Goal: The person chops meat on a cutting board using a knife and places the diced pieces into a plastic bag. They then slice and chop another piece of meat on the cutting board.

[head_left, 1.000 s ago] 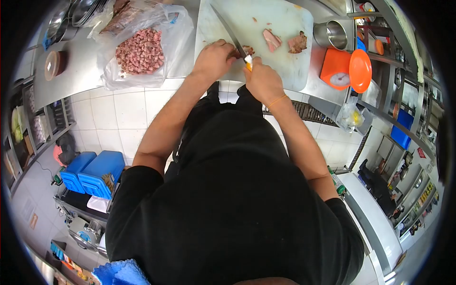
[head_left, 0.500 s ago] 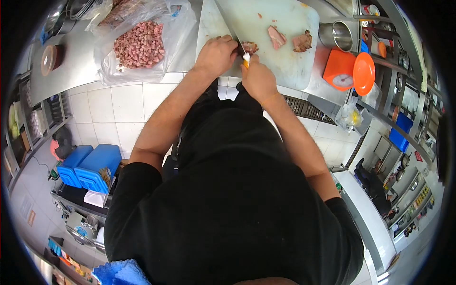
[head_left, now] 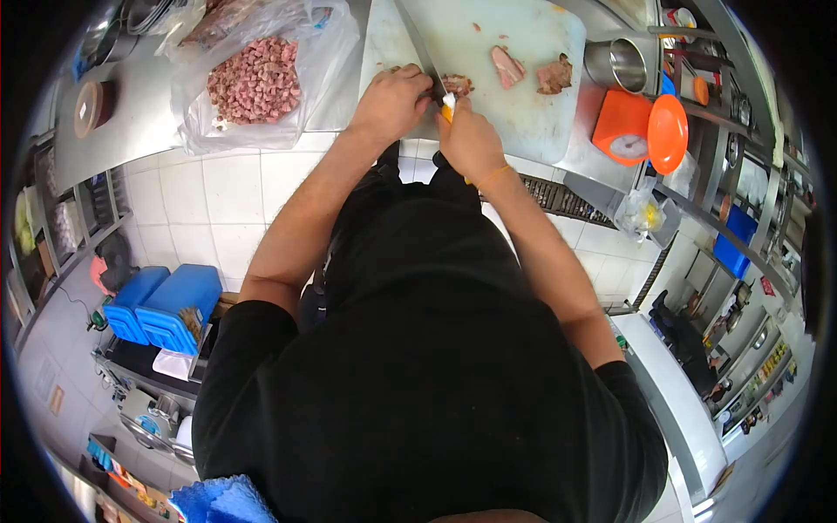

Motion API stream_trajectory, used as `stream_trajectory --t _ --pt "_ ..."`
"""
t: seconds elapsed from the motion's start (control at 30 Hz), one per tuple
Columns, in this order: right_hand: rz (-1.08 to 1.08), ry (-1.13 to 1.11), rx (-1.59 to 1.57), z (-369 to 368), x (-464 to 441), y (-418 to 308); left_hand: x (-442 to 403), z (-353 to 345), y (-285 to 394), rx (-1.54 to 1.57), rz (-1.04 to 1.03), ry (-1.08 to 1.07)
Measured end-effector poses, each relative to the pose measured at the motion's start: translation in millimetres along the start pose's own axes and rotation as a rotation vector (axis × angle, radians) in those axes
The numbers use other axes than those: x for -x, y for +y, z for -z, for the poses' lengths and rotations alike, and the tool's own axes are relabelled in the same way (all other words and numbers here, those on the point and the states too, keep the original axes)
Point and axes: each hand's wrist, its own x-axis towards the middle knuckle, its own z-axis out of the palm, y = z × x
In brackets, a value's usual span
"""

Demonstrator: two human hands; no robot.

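My right hand (head_left: 472, 144) is closed around the yellow-and-white handle of a kitchen knife (head_left: 417, 37). Its long blade points away from me, slanting to the left across the cutting board (head_left: 514, 22). Curled just left of the blade is my left hand (head_left: 392, 103); whatever lies under its fingers is hidden. Against the right side of the blade rests a piece of browned meat (head_left: 458, 84). Farther right on the board lie a pinkish meat chunk (head_left: 506, 68) and a browner meat chunk (head_left: 554, 76).
A plastic bag (head_left: 196, 118) with diced meat (head_left: 255, 81) lies left of the board. At the far left stands a lidded tub (head_left: 91, 110). A steel container (head_left: 617, 65) and an orange scale (head_left: 622, 129) with an orange dish (head_left: 668, 135) are on the right.
The knife and my right hand have shifted slightly left and away from me, showing more of the blade. My left hand has moved slightly left.
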Motion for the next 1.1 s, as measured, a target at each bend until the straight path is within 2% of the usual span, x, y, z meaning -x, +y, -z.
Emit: stream_trajectory --t 0.2,0.3,0.4,0.5,0.57,0.77,0.87,1.1 --pt "-0.015 -0.001 -0.036 33 7 4 1 2 6 -0.024 0.026 0.010" --pt "-0.023 0.166 -0.079 35 32 40 0 4 11 -0.014 0.056 0.061" --pt "-0.138 0.062 -0.296 33 58 85 7 2 12 -0.002 0.094 0.104" --pt "-0.340 -0.082 -0.522 30 85 101 11 -4 14 -0.016 0.131 0.095" --pt "-0.320 -0.077 -0.617 10 94 113 10 -5 17 -0.027 0.151 0.059" --pt "-0.308 -0.169 -0.678 -6 92 105 -10 -23 30 0.058 -0.065 0.274" --pt "-0.274 -0.187 -0.696 -9 87 95 -23 -45 33 0.115 -0.098 0.319" --pt "-0.264 -0.286 -0.824 -23 77 82 -42 -70 46 -0.064 -0.013 0.314"
